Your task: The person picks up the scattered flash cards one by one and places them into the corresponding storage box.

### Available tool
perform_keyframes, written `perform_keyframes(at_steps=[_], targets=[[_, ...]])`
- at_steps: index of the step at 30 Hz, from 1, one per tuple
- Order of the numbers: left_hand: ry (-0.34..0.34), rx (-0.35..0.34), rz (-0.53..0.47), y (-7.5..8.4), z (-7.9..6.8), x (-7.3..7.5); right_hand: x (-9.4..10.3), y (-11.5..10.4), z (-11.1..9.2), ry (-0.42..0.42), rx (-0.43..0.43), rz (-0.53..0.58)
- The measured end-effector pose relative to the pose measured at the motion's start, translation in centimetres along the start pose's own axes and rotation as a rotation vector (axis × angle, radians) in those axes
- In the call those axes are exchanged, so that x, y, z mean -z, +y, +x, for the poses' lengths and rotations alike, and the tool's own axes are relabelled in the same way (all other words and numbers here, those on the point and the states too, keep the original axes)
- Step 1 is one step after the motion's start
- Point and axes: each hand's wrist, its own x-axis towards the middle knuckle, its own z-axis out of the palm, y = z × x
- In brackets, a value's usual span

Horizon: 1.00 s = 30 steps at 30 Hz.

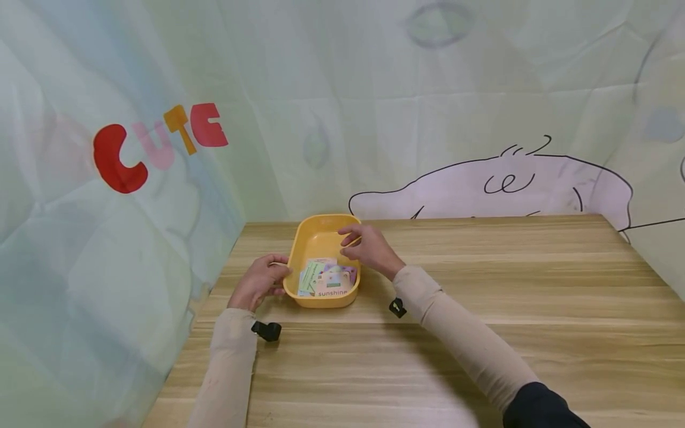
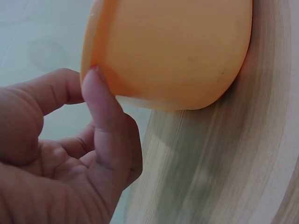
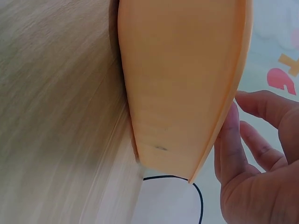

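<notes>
A yellow plastic basin (image 1: 323, 302) stands on the wooden table. Several printed cards (image 1: 312, 276) lie overlapping in its near end, topped by one reading "sunshine" (image 1: 333, 285). At the basin's left side, my left hand (image 1: 259, 279) pinches the rim between thumb and finger, as the left wrist view (image 2: 107, 135) also shows. My right hand (image 1: 371, 248) hovers over the right rim with loosely bent fingers reaching above the inside. Nothing shows between those fingers in the head view. In the right wrist view, the basin's wall (image 3: 182, 84) partly hides the fingertips.
The wooden table (image 1: 481, 285) stretches to the right and toward me. A printed cloth backdrop (image 1: 299, 107) rises close behind the basin and along the left side. Each sleeve carries a small black wrist device (image 1: 266, 331).
</notes>
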Motion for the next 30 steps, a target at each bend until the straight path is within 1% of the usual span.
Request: perform_keyframes(at_steps=[11, 20, 26, 30], targets=[[-0.003, 0.016, -0.001, 0.0, -0.1, 0.0, 0.3, 0.1, -0.4, 0.020, 0.004, 0.000], [-0.002, 0.017, -0.002, 0.0, 0.0, -0.1, 0.7, 0.5, -0.5, 0.019, 0.011, 0.009], [0.002, 0.020, 0.002, 0.0, 0.1, -0.1, 0.9, 0.5, -0.5, 0.023, -0.002, -0.005], [-0.005, 0.022, -0.003, 0.0, 0.0, 0.0, 1.1, 0.5, -0.7, 0.021, -0.012, 0.013]])
